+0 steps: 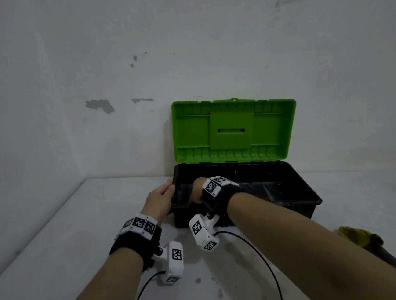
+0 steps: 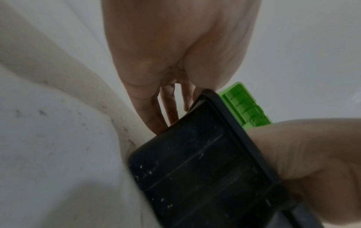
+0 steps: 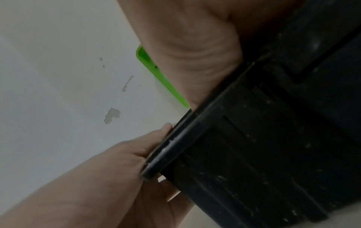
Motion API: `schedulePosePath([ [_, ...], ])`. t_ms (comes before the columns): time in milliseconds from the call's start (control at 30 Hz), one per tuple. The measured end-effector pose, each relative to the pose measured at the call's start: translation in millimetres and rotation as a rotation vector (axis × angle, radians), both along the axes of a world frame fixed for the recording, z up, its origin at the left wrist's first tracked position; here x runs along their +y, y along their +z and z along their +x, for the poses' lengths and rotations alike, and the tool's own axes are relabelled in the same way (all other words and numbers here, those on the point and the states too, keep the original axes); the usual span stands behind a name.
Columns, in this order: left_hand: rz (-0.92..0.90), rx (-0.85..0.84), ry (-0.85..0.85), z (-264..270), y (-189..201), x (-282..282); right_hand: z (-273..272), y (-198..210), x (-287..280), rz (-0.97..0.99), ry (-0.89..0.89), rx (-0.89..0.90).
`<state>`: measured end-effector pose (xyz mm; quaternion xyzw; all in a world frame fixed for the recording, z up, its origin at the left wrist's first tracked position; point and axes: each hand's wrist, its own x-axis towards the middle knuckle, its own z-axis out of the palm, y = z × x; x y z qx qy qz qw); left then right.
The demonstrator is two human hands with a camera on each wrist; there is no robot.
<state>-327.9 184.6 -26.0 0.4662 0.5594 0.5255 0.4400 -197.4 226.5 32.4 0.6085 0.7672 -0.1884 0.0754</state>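
Observation:
A black toolbox (image 1: 302,181) stands on the white table with its green lid (image 1: 234,129) tipped open against the wall. My left hand (image 1: 160,200) grips the box's left end, thumb over the rim and fingers (image 2: 170,111) pointing down the outer wall (image 2: 195,169). My right hand (image 1: 196,191) reaches over the front rim into the left end of the box. Its fingers are hidden inside, so I cannot tell whether it holds anything. In the right wrist view the left hand (image 3: 136,154) clasps the rim of the box (image 3: 254,146).
The white table (image 1: 54,238) sits in a corner, with walls behind and to the left. A tool with a yellow handle (image 1: 357,235) lies on the table to the right, partly behind my right forearm. Black cables trail from both wrist cameras.

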Motion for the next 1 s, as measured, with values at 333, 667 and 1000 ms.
schedulePosePath([
  [333, -0.012, 0.08, -0.004, -2, 3, -1, 19, -13, 8, 0.073, 0.021, 0.069],
  [667, -0.067, 0.299, 0.119, -6, 43, 9, 134, 46, -7, 0.199, -0.273, 0.225],
  [1000, 0.038, 0.396, 0.188, 19, 108, 67, 250, 76, 42, 0.48, -0.59, 0.378],
])
